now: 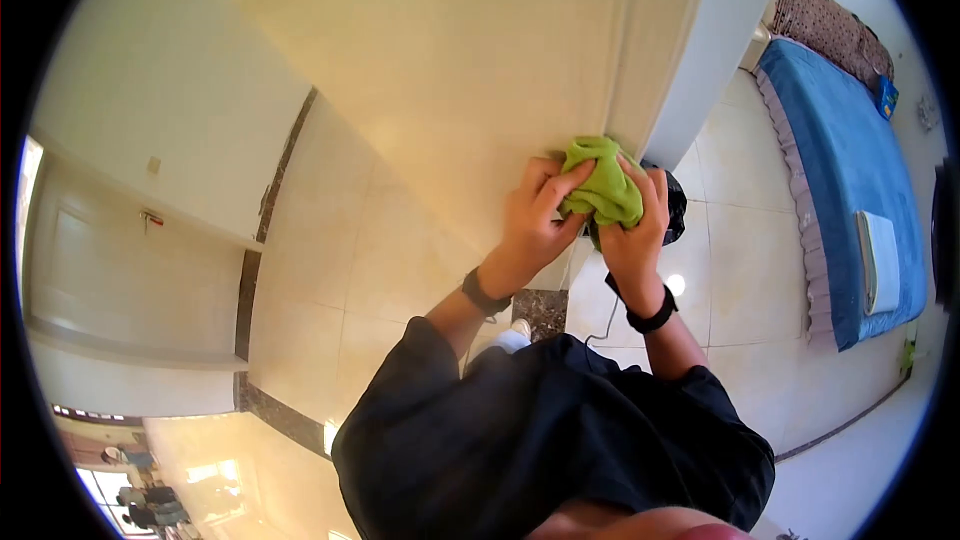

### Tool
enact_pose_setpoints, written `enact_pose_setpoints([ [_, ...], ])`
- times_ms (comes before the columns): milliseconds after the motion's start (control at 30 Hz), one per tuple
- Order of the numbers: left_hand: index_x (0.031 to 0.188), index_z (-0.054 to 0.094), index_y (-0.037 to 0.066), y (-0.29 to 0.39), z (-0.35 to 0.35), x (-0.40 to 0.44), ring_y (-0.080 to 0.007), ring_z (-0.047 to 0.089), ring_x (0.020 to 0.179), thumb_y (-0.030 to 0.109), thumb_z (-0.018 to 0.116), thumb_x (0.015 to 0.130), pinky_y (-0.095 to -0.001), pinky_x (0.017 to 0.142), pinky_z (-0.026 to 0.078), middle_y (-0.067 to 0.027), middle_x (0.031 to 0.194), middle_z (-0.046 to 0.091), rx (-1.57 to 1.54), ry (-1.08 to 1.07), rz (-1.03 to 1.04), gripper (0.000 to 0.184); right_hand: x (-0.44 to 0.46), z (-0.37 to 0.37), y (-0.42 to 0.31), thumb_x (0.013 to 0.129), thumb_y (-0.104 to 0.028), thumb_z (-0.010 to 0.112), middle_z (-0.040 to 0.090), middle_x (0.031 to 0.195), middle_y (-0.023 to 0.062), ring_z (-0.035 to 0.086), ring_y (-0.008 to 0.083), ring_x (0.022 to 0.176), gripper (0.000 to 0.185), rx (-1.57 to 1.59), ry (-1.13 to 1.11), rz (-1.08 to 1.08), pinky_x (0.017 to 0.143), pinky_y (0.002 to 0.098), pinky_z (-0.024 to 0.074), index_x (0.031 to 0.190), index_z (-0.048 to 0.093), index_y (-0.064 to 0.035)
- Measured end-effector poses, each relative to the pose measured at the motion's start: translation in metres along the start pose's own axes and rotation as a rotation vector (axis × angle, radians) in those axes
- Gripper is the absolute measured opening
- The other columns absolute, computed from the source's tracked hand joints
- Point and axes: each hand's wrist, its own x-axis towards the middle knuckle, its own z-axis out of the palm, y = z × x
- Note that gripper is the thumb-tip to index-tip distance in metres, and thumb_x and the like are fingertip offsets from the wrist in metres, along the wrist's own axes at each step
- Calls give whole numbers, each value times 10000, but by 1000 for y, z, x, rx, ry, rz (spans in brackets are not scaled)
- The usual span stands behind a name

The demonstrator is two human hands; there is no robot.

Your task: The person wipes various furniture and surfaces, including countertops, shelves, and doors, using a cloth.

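Observation:
A crumpled green cloth (603,183) is bunched between my two hands, close to the edge of a pale door or wall panel (470,50). My left hand (540,208) grips the cloth from the left, fingers bent over it. On the other side my right hand (640,225) has its fingers wrapped around the cloth. Whether the cloth presses on the panel edge, I cannot tell. Each wrist wears a black band, and a thin cable hangs near the right one.
Behind my right hand is a black plastic bag (677,208). A bed with a blue cover (850,170) stands at the right, a folded white cloth (879,262) on it. At the left is a closed door (100,260) with a handle. Pale tiles (320,270) cover the floor.

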Motion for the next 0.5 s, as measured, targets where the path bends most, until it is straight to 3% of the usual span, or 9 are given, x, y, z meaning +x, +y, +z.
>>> enact_pose_setpoints([
  [67, 1214, 629, 116, -15, -7, -21, -248, 615, 726, -32, 772, 664, -317, 580, 507, -99, 954, 568, -12, -30, -9, 587, -25, 18, 9, 650, 69, 683, 509, 879, 120, 519, 284, 751, 534, -44, 84, -48, 672, 331, 465, 1165, 660, -72],
  [100, 1198, 631, 111, -25, -14, -35, -261, 617, 748, -44, 771, 663, -333, 595, 515, -97, 964, 572, 7, -63, -39, 574, -38, 27, 11, 675, 84, 654, 554, 974, 156, 580, 325, 848, 497, -70, 36, -22, 753, 360, 483, 1159, 648, -30],
  [233, 1176, 630, 96, -63, -45, -95, -282, 617, 813, -75, 761, 656, -336, 662, 524, -117, 985, 589, 67, 35, -258, 563, -65, 75, 7, 682, 93, 656, 574, 1034, 175, 624, 377, 923, 505, -89, -178, -35, 759, 407, 519, 1158, 670, -75],
  [400, 1170, 621, 64, -86, -94, -118, -295, 608, 915, -122, 738, 642, -337, 754, 519, -138, 1023, 604, 23, 185, -514, 572, -76, 130, -20, 692, 73, 646, 555, 1070, 170, 619, 382, 896, 582, -53, -359, 6, 738, 432, 522, 1243, 623, -113],
  [500, 1176, 615, 47, -91, -110, -95, -308, 593, 930, -162, 704, 618, -358, 775, 509, -133, 1054, 597, 53, 288, -386, 603, -55, 143, -44, 695, 69, 639, 549, 1056, 169, 607, 388, 873, 592, -36, -355, -33, 733, 434, 519, 1258, 613, -114],
])
